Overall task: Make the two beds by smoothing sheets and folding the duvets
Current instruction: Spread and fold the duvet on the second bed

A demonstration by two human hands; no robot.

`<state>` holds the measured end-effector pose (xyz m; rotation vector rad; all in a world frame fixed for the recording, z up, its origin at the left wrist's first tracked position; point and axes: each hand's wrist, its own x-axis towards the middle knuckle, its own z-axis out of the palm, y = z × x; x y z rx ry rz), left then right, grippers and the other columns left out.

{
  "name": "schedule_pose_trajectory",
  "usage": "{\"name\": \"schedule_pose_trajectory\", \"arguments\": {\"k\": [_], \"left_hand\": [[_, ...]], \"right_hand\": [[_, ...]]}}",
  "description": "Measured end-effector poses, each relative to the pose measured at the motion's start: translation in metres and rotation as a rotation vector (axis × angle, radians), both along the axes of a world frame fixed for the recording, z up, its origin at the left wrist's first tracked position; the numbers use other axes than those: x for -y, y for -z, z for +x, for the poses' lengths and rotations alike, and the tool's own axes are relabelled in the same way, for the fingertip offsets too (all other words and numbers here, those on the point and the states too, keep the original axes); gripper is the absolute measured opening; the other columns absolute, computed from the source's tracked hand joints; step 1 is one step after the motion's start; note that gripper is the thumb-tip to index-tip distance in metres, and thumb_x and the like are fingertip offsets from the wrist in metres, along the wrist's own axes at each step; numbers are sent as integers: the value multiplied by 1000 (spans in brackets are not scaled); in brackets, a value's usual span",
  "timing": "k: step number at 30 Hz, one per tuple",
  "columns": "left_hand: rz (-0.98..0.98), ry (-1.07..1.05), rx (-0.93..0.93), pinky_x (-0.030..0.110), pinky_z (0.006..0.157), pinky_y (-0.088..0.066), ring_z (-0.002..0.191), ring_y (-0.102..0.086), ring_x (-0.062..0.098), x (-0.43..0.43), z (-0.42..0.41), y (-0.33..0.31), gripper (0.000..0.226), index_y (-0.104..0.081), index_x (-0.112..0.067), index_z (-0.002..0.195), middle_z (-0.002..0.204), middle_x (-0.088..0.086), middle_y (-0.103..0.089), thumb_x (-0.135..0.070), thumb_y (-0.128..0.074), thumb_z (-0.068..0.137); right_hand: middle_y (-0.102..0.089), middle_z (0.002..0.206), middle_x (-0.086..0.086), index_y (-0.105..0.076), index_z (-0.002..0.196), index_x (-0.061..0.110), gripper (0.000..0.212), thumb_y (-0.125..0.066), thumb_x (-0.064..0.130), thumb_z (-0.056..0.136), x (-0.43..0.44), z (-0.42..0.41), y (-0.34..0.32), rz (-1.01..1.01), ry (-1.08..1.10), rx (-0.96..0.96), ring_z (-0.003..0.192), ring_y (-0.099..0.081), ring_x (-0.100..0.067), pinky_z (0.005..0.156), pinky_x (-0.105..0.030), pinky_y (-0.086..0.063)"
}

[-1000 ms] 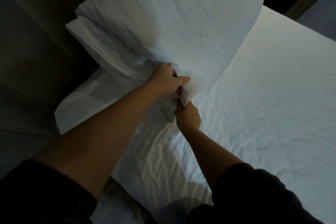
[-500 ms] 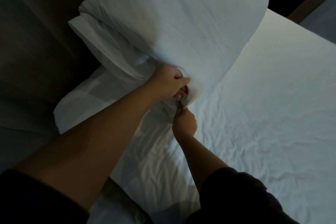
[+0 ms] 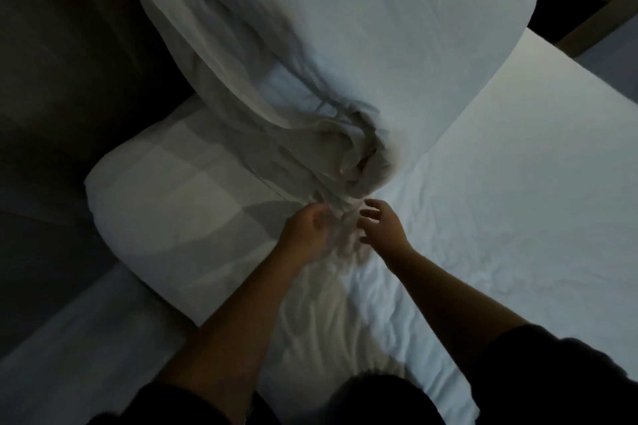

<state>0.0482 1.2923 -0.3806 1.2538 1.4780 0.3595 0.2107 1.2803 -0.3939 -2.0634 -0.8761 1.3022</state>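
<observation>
left hand (image 3: 303,235) and right hand (image 3: 383,228) hang close together, fingers loosely spread, holding nothing, over the wrinkled white bed sheet (image 3: 518,200). left fingertips are blurred. just beyond, the bunched corner of the bulky folded white duvet (image 3: 379,28) overlaps a plump white pillow (image 3: 165,203). open sheet runs rightward.

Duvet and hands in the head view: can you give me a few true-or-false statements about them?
1. The folded duvet lies on the bed's white sheet. True.
2. The right hand grips the duvet's corner. False: its fingers are spread and hold nothing.
3. The left hand is holding nothing. True.
4. The sheet near the hands is perfectly smooth. False: it is wrinkled there.
5. The person wears dark sleeves. True.
</observation>
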Motion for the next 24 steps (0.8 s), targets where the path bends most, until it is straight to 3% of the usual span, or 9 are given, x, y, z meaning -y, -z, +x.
{"name": "schedule_pose_trajectory", "arguments": {"k": [3,5,7,10,13,16,21,24], "left_hand": [[-15,-112,201,37,100,-47,112,-62,24,-6,18,14,30,-64,-9,120,115,6,-67,-13,-63,90],[-14,-159,264,37,99,-46,111,-61,24,-13,26,21,29,-63,-8,118,111,4,-66,-14,-60,90],[-42,-235,327,33,92,-49,105,-62,23,-18,33,24,26,-63,-8,115,106,2,-66,-8,-57,90],[-66,-276,485,19,70,-48,82,-63,10,-24,41,23,27,-59,-9,106,90,2,-66,8,-50,87],[-16,-212,492,16,75,-47,86,-60,5,-28,43,18,37,-58,-11,112,96,2,-64,15,-47,88],[78,-135,381,2,70,-41,84,-56,-6,-28,37,14,39,-59,-10,116,97,-3,-62,13,-45,88],[83,4,313,0,76,-41,108,-54,9,-33,32,15,49,-49,-7,133,114,-1,-56,14,-43,89],[87,52,236,8,81,-43,104,-60,11,-35,23,16,34,-60,-12,115,104,-5,-63,7,-54,88]], "right_hand": [[-58,119,-15,-43,130,14,33,-46,7,98,-19,0,-4,-9,347,-433,102,-62,-31,80,-40,-55],[-61,109,-13,-51,119,13,20,-43,14,101,-29,6,-4,-1,451,-565,96,-62,-30,81,-41,-54],[-64,102,-13,-55,118,12,21,-48,21,100,-35,12,-2,-20,468,-640,92,-63,-30,81,-41,-54],[-65,101,-14,-56,121,8,27,-51,24,100,-42,15,4,-68,404,-656,91,-64,-31,86,-43,-53],[-65,102,-17,-54,121,3,25,-47,14,100,-49,9,7,-99,385,-688,86,-66,-31,72,-40,-56],[-65,107,-20,-54,126,0,30,-43,9,100,-51,3,9,-117,407,-700,86,-66,-31,65,-38,-56],[-61,126,-20,-55,128,3,33,-40,16,101,-52,3,7,-146,405,-684,98,-64,-31,66,-38,-55],[-62,123,-18,-57,124,6,30,-42,21,102,-48,4,1,-148,400,-698,99,-64,-30,74,-42,-56]]}}
